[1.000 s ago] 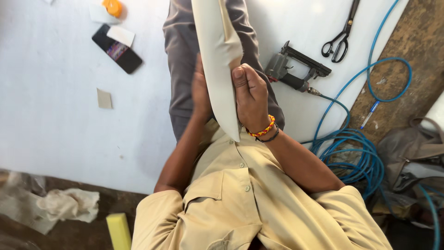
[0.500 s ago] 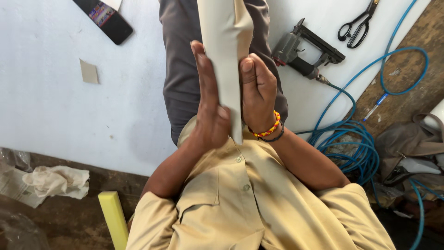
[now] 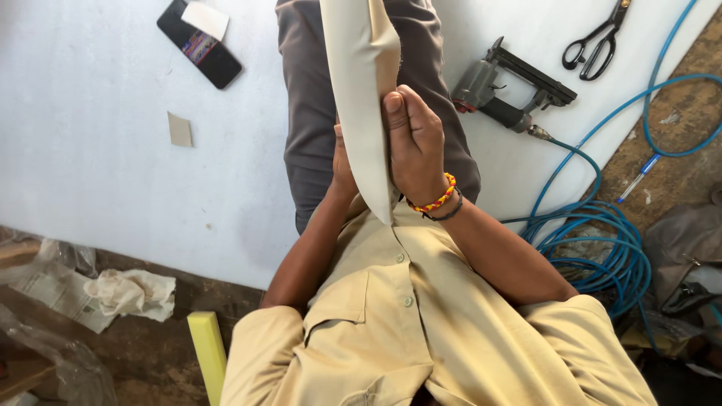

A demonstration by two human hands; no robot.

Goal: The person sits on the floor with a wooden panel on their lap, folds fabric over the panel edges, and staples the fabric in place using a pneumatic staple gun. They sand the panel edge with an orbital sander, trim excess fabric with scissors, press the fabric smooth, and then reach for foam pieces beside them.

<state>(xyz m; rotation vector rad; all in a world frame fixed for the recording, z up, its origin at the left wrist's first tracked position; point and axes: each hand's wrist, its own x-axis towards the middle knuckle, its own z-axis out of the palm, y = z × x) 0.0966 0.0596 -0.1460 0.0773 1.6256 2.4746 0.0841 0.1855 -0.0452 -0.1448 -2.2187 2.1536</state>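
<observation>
I hold a long cream fabric-covered panel on its edge between both hands, just in front of my tan shirt. My right hand, with a beaded bracelet on the wrist, presses flat on the panel's right face, fingers curled over its edge. My left hand is on the left face, mostly hidden behind the panel. Under the panel a grey fabric-covered piece lies on the white table.
On the table lie a grey pneumatic stapler, black scissors, a dark phone and a small tan square. A coiled blue air hose lies at right. Crumpled paper and a yellow foam strip lie below.
My left hand has slid down the panel from an open, raised position and now sits low behind it. My right hand has shifted slightly up the edge.
</observation>
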